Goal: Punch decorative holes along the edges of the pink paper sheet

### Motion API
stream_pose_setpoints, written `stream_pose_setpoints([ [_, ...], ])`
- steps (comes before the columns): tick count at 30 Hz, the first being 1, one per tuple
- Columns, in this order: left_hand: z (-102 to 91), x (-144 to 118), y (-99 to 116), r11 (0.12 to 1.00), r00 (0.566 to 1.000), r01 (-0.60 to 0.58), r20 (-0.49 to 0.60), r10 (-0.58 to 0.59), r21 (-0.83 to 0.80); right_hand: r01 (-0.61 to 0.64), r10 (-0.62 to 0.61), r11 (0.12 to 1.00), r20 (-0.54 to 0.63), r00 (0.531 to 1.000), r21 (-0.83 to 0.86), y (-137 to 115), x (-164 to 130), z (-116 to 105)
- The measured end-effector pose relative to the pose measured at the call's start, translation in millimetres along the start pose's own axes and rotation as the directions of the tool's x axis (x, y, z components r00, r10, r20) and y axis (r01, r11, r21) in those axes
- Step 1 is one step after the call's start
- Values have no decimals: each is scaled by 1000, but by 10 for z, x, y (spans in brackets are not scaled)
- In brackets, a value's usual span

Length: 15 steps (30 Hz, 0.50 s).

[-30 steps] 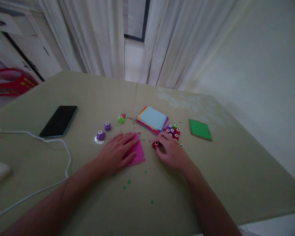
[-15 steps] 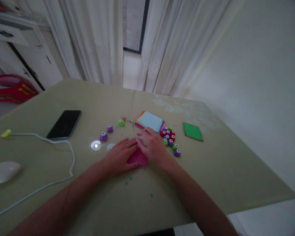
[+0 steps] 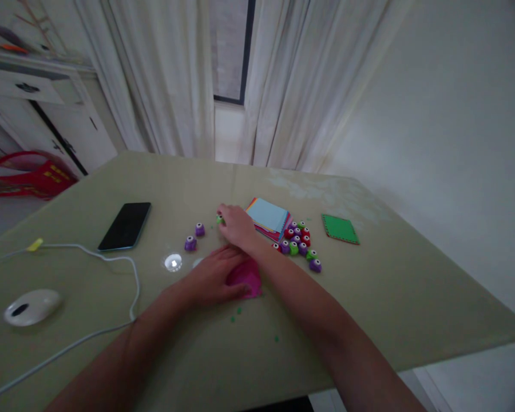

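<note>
Dim, soft-focus, edges wide-angle warped

Pale curtains (image 3: 163, 74) flank a narrow window (image 3: 229, 51) (dim light), white cabinet (image 3: 47, 109) at left.

Right hand (image 3: 237, 226) left the red punch by the punch cluster (image 3: 298, 243), crossed over the pink paper (image 3: 246, 276), now reaches forward-left onto the green punch (image 3: 219, 218). Left hand (image 3: 212, 277) slid slightly back along the paper. Camera tilted up a bit.
</note>
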<state>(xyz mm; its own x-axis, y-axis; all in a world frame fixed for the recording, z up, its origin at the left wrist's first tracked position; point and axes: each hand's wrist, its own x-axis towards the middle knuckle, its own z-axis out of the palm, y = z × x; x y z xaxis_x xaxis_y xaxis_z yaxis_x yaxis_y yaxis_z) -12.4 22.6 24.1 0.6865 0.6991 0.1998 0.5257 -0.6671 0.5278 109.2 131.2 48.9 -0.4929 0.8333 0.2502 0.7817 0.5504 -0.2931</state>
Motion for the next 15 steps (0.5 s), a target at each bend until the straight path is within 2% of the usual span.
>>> stream_pose_setpoints([
  [3, 74, -14, 49, 997, 998, 51, -29, -50, 50, 0, 5, 999, -93, 996, 54, 104, -422, -173],
  [5, 123, -15, 66, 995, 997, 70, -27, -69, 72, 25, 22, 979, -223, 975, 202, 196, -822, -258],
  [6, 140, -12, 66, 994, 997, 77, -18, -76, 81, 45, 20, 966, -246, 969, 255, 246, -1023, -288],
  [9, 153, 1, 31, 987, 992, 126, 18, -128, 97, 57, 18, 933, -204, 979, 356, 376, -1487, -358],
  [11, 142, 4, -9, 979, 984, 174, 13, -176, 102, 16, 46, 907, -137, 990, 422, 424, -1617, -405],
  [15, 127, -13, -82, 972, 978, 210, -15, -210, 103, -25, 77, 879, -90, 993, 476, 423, -1598, -465],
])
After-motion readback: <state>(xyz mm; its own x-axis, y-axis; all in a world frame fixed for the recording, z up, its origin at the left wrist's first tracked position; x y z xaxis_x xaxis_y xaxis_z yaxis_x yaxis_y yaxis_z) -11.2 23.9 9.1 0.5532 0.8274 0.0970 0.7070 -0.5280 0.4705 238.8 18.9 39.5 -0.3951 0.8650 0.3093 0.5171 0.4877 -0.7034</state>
